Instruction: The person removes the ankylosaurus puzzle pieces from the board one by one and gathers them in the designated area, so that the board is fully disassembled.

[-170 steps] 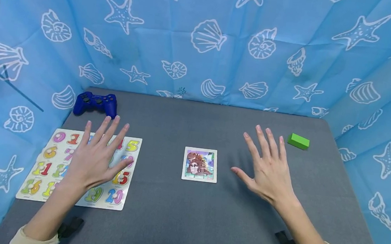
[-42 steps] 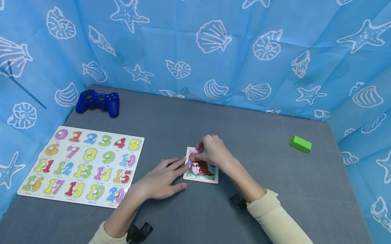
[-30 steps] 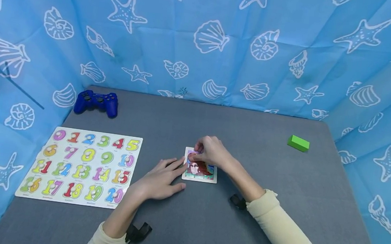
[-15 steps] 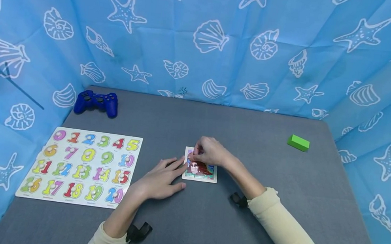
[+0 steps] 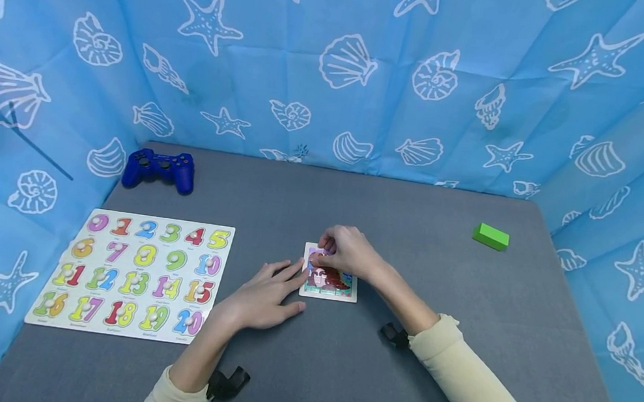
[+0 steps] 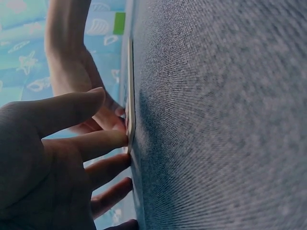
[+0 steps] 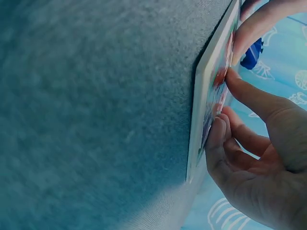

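Note:
A small square jigsaw puzzle (image 5: 329,288) with a white frame and a picture of a red-haired figure lies flat on the grey table. My left hand (image 5: 265,294) rests at its left side with fingers straight, the fingertips on the frame's edge. Over the upper left of the picture, my right hand (image 5: 349,248) bends down with curled fingers. In the right wrist view, its thumb and forefingers touch the puzzle (image 7: 213,91) face a little apart; I cannot tell whether they pinch a piece. The left wrist view shows the puzzle's thin edge (image 6: 131,86) between both hands.
A white number board (image 5: 158,272) with pegged numerals 0 to 20 lies left of the left hand. Behind it sits a blue game controller (image 5: 159,169). A green block (image 5: 491,236) stands at the right rear. Blue seashell-print cloth (image 5: 288,73) encloses the back and sides.
Both hands were spread apart over the table earlier and have come inward to the puzzle. Over the last second only the right thumb and fingers have shifted slightly on the picture's upper left.

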Motion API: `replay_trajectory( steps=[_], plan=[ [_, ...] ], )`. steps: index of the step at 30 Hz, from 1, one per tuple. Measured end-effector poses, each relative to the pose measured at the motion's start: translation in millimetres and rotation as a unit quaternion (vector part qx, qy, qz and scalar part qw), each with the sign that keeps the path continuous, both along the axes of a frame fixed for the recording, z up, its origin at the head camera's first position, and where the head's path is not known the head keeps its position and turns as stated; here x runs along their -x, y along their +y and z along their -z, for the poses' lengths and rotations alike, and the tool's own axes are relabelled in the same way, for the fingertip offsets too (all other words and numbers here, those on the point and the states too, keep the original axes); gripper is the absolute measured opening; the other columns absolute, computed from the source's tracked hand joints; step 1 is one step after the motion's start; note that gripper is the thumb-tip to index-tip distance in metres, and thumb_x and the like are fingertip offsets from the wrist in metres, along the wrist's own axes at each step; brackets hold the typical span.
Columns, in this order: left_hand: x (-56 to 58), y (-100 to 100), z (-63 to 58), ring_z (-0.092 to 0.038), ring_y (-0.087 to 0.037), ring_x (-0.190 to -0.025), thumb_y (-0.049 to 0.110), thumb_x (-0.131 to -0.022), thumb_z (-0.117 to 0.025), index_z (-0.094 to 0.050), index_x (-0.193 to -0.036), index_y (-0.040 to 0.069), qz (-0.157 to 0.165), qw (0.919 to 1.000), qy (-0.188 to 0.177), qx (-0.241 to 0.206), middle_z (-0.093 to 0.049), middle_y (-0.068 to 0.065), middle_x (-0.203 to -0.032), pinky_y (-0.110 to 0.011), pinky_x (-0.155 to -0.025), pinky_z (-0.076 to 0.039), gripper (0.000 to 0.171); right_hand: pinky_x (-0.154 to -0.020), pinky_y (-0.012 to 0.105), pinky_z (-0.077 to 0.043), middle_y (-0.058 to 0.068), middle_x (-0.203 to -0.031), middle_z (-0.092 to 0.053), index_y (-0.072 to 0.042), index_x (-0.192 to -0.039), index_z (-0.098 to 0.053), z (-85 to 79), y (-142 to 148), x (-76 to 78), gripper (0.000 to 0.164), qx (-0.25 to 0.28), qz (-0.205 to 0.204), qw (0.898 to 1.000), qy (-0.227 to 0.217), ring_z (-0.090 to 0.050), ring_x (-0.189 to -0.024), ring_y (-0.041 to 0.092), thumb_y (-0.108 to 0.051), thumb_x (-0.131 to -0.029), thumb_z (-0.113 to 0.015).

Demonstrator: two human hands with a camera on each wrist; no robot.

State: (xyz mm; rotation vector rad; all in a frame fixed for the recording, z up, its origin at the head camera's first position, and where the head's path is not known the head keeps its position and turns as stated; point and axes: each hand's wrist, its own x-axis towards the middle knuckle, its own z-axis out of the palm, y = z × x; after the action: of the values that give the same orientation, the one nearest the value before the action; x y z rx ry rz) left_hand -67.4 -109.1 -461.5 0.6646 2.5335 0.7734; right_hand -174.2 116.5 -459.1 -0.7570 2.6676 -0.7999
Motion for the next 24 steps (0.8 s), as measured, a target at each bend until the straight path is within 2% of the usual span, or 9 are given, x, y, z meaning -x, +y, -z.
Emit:
replay_trajectory(
  steps=[6, 7, 8, 13, 18, 21, 24],
  plan=[
    [0.1, 0.6, 2.0, -0.019, -0.039, -0.170, 0.039, -0.112, -0.058, -0.038, -0.169, 0.011, -0.004, 1.0000, -0.002, 0.000, -0.026, -0.010, -0.182, -0.068, -0.137, -0.013, 0.067, -0.072, 0.025, -0.055, 0.007, -0.092, -0.076, -0.004, -0.100, -0.078, -3.1, -1.1, 0.9, 0.026, -0.007, -0.016, 1.000, -0.011, -0.064, -0.079, 0.011, -0.027, -0.093, -0.089],
    [-0.5, 2.3, -4.5, -0.019, -0.039, -0.170, 0.035, -0.111, -0.060, -0.039, -0.169, 0.010, -0.006, 0.9999, -0.011, 0.007, -0.026, -0.011, -0.182, -0.067, -0.138, -0.012, 0.066, -0.071, 0.025, -0.054, 0.007, -0.092, -0.075, -0.004, -0.100, -0.078, -3.8, -1.1, 1.7, 0.026, -0.009, -0.020, 1.000, -0.017, -0.063, -0.079, 0.011, -0.027, -0.093, -0.088],
    [-0.4, 2.6, -5.5, -0.019, -0.039, -0.170, 0.035, -0.111, -0.060, -0.039, -0.169, 0.010, -0.005, 0.9999, -0.011, 0.012, -0.026, -0.011, -0.182, -0.066, -0.138, -0.013, 0.066, -0.071, 0.025, -0.053, 0.007, -0.092, -0.074, -0.004, -0.100, -0.077, -4.3, -1.0, 2.5, 0.026, -0.009, -0.023, 0.999, -0.025, -0.063, -0.078, 0.011, -0.027, -0.094, -0.088],
    [0.5, 3.9, -4.4, -0.018, -0.038, -0.171, 0.036, -0.112, -0.058, -0.038, -0.169, 0.013, -0.005, 0.9997, -0.012, 0.022, -0.024, -0.008, -0.182, -0.065, -0.138, -0.012, 0.065, -0.070, 0.022, -0.050, 0.005, -0.090, -0.070, -0.005, -0.099, -0.073, -4.6, -0.8, 7.6, 0.025, -0.016, -0.034, 0.998, -0.052, -0.060, -0.078, 0.010, -0.024, -0.093, -0.089],
    [0.2, 4.8, -4.1, -0.018, -0.038, -0.171, 0.037, -0.112, -0.058, -0.038, -0.169, 0.013, -0.008, 0.9996, -0.012, 0.024, -0.024, -0.008, -0.182, -0.066, -0.138, -0.012, 0.065, -0.064, 0.021, -0.048, 0.004, -0.086, -0.070, -0.007, -0.092, -0.074, -3.0, -1.1, 7.4, 0.016, -0.007, -0.046, 0.997, -0.061, -0.057, -0.072, 0.009, -0.019, -0.097, -0.083],
    [-0.3, 4.5, -5.2, -0.018, -0.038, -0.171, 0.037, -0.112, -0.058, -0.039, -0.169, 0.012, -0.009, 0.9996, -0.013, 0.022, -0.025, -0.008, -0.182, -0.066, -0.138, -0.012, 0.065, -0.068, 0.022, -0.051, 0.005, -0.091, -0.072, -0.006, -0.098, -0.075, -2.9, -1.3, 4.6, 0.014, 0.004, -0.039, 0.997, -0.060, -0.060, -0.076, 0.010, -0.018, -0.098, -0.082],
    [-0.3, 4.2, -6.5, -0.018, -0.038, -0.171, 0.037, -0.112, -0.058, -0.039, -0.169, 0.012, -0.009, 0.9997, -0.013, 0.021, -0.024, -0.008, -0.182, -0.066, -0.138, -0.012, 0.065, -0.076, 0.025, -0.056, 0.007, -0.098, -0.073, -0.005, -0.107, -0.074, -2.6, -1.3, 3.1, 0.020, 0.009, -0.027, 0.998, -0.054, -0.064, -0.084, 0.012, -0.019, -0.097, -0.085]
  ],
)
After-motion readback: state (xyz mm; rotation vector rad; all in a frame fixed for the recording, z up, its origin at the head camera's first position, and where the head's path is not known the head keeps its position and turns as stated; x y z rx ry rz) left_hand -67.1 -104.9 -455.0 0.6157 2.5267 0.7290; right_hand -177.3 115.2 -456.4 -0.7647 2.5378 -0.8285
